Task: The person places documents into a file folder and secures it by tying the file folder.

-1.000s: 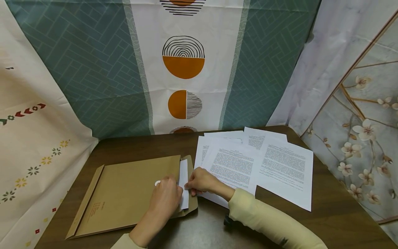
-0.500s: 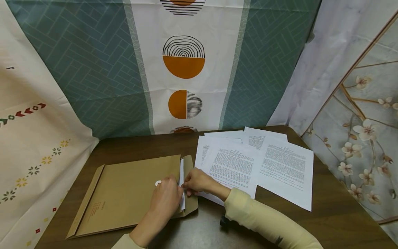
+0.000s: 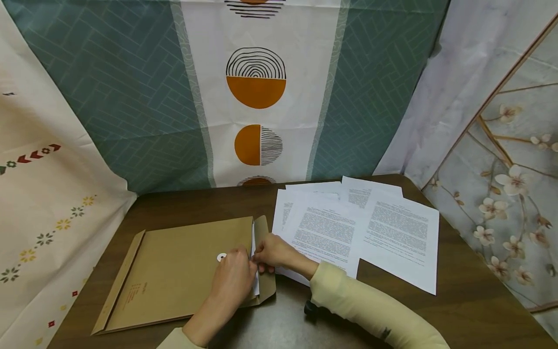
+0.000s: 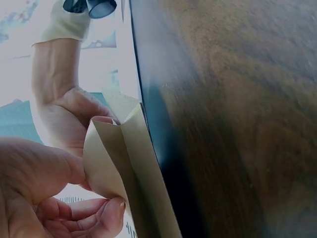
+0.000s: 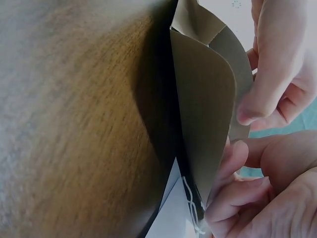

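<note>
A brown document envelope (image 3: 183,271) lies on the table in the head view, its mouth and flap (image 3: 267,286) facing right. My left hand (image 3: 233,276) pinches the upper panel at the mouth, beside a white round button (image 3: 221,257). The left wrist view shows its thumb and fingers on that brown panel (image 4: 106,158). White paper (image 3: 255,286) sticks out of the mouth as a narrow strip. My right hand (image 3: 274,252) pinches the paper's edge over the flap, close to the left fingertips. In the right wrist view, the flap (image 5: 203,94) hides most of the paper.
Several printed sheets (image 3: 327,232) lie overlapping on the table's right side, behind my right forearm. A thin white string (image 5: 190,198) hangs by the flap. The dark wooden table (image 3: 183,206) ends at a patterned cloth (image 3: 165,145) behind it.
My right hand has moved left toward the envelope's mouth. The white paper has slid further in, so its showing strip is narrower. My left hand keeps its grip on the panel.
</note>
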Motion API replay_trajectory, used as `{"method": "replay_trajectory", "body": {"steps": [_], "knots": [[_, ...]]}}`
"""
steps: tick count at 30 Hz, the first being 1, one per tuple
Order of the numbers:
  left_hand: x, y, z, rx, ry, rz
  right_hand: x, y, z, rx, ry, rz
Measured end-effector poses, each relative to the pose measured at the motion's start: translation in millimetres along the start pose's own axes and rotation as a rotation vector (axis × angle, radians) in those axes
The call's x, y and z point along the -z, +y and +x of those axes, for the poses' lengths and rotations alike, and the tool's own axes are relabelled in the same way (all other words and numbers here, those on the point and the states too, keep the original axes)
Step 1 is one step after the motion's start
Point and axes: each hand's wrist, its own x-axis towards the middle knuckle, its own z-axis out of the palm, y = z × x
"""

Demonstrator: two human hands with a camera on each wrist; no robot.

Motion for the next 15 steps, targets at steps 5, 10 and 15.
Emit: {"method": "replay_trajectory", "body": {"steps": [5,10,15], "knots": [[-2.8,-1.4,-0.2,-0.001,0.000,-0.007,-1,-1,0,-0.011,0.031,-0.056],[-6.2,-1.1,-0.7,0.006,-0.006,0.009,0,-1,-3,-0.026,0.087,-0.009],[-11.0,-3.1,-0.7,0.004,-0.013,0.016,6,-1,-10,0.004,0.136,0.090]]}}
